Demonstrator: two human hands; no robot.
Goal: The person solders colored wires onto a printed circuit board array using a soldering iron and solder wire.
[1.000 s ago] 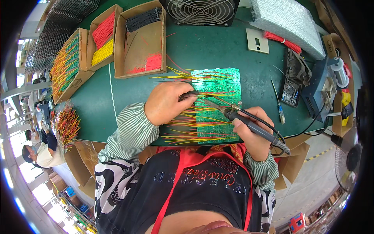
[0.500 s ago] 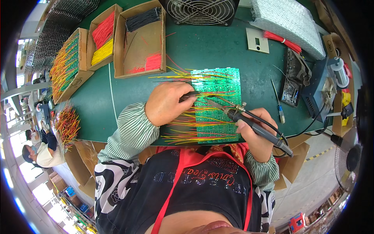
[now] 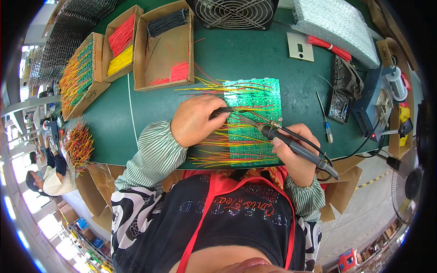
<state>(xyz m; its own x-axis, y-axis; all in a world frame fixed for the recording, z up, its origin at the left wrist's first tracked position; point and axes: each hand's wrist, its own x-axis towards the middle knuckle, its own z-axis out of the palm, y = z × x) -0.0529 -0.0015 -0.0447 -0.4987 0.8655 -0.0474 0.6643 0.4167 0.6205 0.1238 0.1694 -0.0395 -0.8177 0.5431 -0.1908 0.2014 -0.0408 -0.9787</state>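
A green circuit board panel (image 3: 255, 98) lies on the bench before me, with rows of red, yellow and black wires (image 3: 214, 142) sticking out past its left edge. My left hand (image 3: 196, 119) is closed around a bundle of black wires (image 3: 220, 112), its fingertips at the panel's left edge. In my right hand (image 3: 298, 150) is a soldering iron (image 3: 298, 148) with a thin metal feed tube clamped along it. The iron's tip points left and down over the middle of the panel, close to the black wire ends. Whether the tip touches a pad is too small to tell.
Cardboard boxes of red, yellow and black wires (image 3: 164, 50) stand at the back left, beside a box of wired boards (image 3: 82, 77). A fan (image 3: 233, 13) sits at the back. On the right are a screwdriver (image 3: 327, 127), a metal tray (image 3: 340, 102) and a blue soldering station (image 3: 371, 107).
The soldering iron and my right hand have shifted slightly left. My left hand keeps its hold on the black wires, barely moved.
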